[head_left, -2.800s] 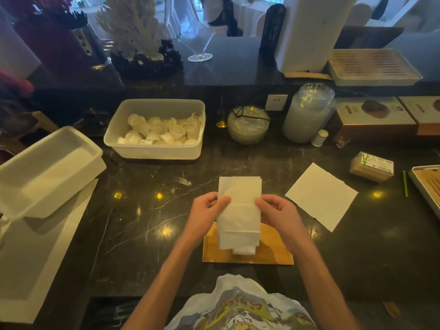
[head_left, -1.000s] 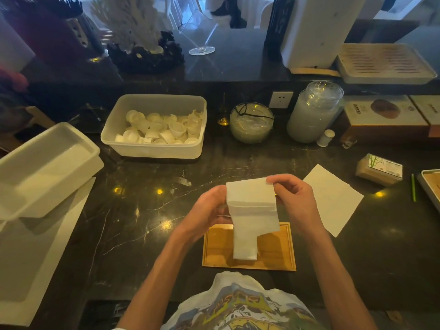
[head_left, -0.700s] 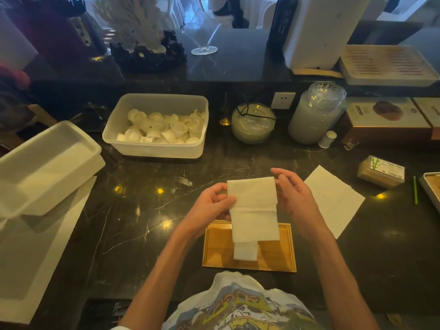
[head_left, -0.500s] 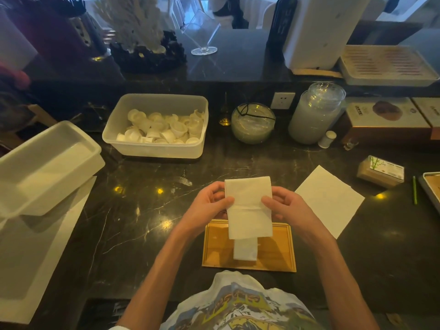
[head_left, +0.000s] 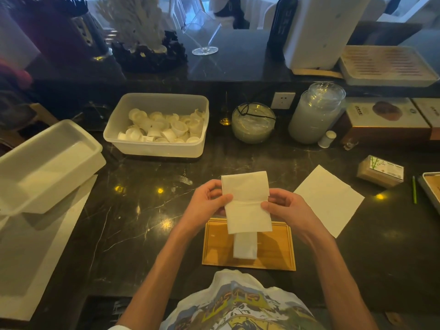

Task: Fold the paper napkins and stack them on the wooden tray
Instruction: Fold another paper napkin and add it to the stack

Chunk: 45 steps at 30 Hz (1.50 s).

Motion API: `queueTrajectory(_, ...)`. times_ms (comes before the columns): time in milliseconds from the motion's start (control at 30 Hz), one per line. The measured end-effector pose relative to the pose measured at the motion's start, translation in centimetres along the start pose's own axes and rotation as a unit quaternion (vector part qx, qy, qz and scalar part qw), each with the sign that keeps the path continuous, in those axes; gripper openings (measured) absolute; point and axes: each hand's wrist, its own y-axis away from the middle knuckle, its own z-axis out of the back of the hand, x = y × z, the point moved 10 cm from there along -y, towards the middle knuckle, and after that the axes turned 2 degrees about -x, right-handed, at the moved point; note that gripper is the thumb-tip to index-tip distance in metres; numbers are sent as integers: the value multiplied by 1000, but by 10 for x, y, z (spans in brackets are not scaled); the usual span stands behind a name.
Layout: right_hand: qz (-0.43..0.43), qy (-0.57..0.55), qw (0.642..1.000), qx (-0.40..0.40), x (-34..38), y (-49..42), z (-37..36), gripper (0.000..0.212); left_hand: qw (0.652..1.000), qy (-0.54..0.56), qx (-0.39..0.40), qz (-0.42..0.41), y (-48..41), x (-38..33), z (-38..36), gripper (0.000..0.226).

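The left hand [head_left: 206, 203] and right hand [head_left: 287, 208] are pinching a folded paper napkin [head_left: 247, 203] by its side edges, thumbs on top, holding it over the far edge of the wooden tray [head_left: 273, 248]. A smaller folded napkin [head_left: 245, 246] is lying on the tray. A flat napkin [head_left: 329, 200] is sitting just right of the hands. The dark marble counter [head_left: 133, 217] is lying bare between the tray and the white bins [head_left: 45, 163]. The small box [head_left: 380, 171] is showing a green bamboo mark; its writing is too small to read.

Both hands [head_left: 207, 203] pinch a folded napkin [head_left: 246, 202] above the wooden tray [head_left: 273, 253]
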Motion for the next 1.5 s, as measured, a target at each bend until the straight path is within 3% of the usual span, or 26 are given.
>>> queueTrajectory(267, -11, -41, 999, 24, 2, 1, -6, 27, 999, 8, -38, -12, 0, 1, 7, 22)
queueTrajectory(400, -31, -3, 998, 60, -7, 4, -15, 31, 997, 20, -74, -17, 0, 3, 15, 20)
queueTrajectory(833, -15, 4, 1000, 27, -7, 6, -11, 24, 993, 26, -111, -6, 2, 9, 23, 21)
queueTrajectory(933, -20, -7, 999, 28, -2, 11, -12, 15, 994, 24, -105, -3, 3, 10, 22, 22)
queueTrajectory(1100, 5, -28, 999, 29, 18, 9, -18, 29, 998, 18, -64, 2, 3, 9, 14, 22)
queueTrajectory(1233, 3, -12, 1000, 16, 16, 2, -20, 17, 999, 14, -34, 5, 5, 8, 8, 22)
queueTrajectory(1500, 11, -10, 1000, -2, 13, 1, -17, 19, 1000, 26, -12, 13, 12, 5, 8, 29)
